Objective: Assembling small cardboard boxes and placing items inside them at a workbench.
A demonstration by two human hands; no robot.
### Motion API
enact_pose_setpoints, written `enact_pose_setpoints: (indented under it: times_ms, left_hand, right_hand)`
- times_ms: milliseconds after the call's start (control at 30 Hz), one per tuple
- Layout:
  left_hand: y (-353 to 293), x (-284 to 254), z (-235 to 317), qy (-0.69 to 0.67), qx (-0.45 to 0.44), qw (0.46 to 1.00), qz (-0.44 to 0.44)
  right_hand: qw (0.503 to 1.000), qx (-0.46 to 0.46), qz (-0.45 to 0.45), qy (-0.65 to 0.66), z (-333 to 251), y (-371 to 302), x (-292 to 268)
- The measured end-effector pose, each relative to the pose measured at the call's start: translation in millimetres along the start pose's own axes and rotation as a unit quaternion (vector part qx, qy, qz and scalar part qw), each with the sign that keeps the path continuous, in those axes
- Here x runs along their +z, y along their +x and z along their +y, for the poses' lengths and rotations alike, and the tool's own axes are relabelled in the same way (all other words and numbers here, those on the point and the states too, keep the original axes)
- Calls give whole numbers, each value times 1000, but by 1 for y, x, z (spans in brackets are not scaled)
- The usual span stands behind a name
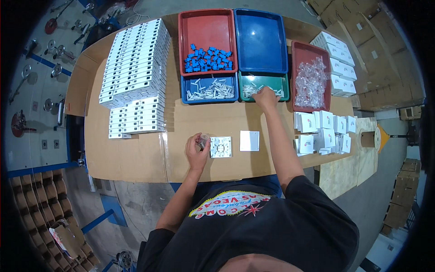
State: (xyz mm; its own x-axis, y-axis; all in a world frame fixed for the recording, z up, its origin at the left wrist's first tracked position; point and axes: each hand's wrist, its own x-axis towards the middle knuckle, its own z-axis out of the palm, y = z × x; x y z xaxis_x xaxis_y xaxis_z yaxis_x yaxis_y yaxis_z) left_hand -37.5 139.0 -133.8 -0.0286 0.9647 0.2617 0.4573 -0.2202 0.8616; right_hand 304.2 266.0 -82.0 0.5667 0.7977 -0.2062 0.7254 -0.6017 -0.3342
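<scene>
right grip (266, 97) in green tray (264, 84), parts under fingers

A factory packing station in a warehouse-like hall. The bench (136, 158) is topped with cardboard. Far across it stand trays (206, 27) sorting small parts in bulk; white boxes (136, 68) are stacked in rows at far left. Large cartons (362, 27) pile up at far right on the concrete floor (389, 149), and wire spools (50, 25) hang at left.
</scene>
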Motion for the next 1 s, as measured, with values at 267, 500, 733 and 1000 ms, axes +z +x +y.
enact_pose_setpoints:
  times_ms: [267, 500, 733, 1000]
  left_hand:
    - [-1, -1, 3, 1, -13, 1000, -3]
    - [0, 1, 4, -16, -15, 1000, 1]
    - [2, 0, 9, -30, -22, 999, 22]
    - [1, -2, 11, -22, -22, 999, 17]
  right_hand:
    - [1000, 19, -19, -13, -4, 5, -2]
    - [1000, 9, 23, -18, -2, -1, 2]
    - [999, 26, 38, -14, -5, -4, 5]
    - [997, 15, 74, -19, 0, -7, 14]
